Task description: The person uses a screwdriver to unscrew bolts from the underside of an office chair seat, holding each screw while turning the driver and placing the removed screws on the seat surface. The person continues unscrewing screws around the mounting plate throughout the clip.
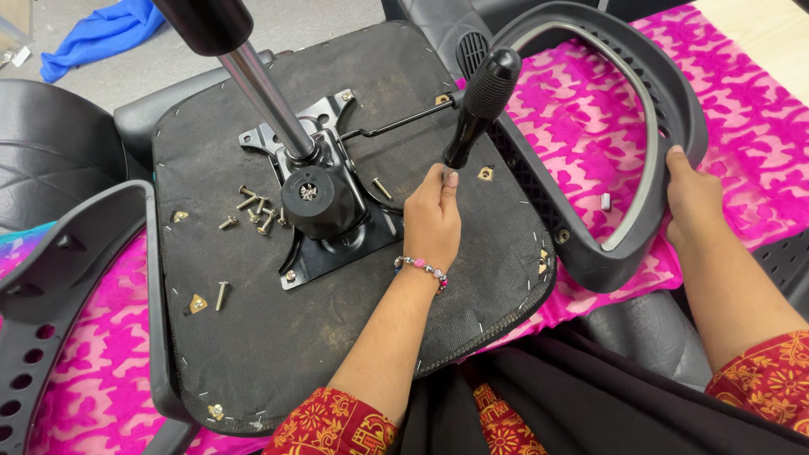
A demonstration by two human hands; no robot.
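1. Your left hand point(431, 221) grips the black screwdriver point(480, 105) upright over the upturned chair seat point(337, 337); your right hand point(693, 198) clasps one grey armrest point(640, 109).
2. Pink patterned cloth point(742, 109) covers the surface; grey floor point(320, 17) shows beyond.
3. About nine loose bolts point(253, 206) lie beside the mounting plate point(337, 244); two armrests show.

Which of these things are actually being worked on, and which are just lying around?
In use:
left hand on the screwdriver
right hand on the armrest
seat underside
loose screws

Lying about:
blue cloth
pink fabric
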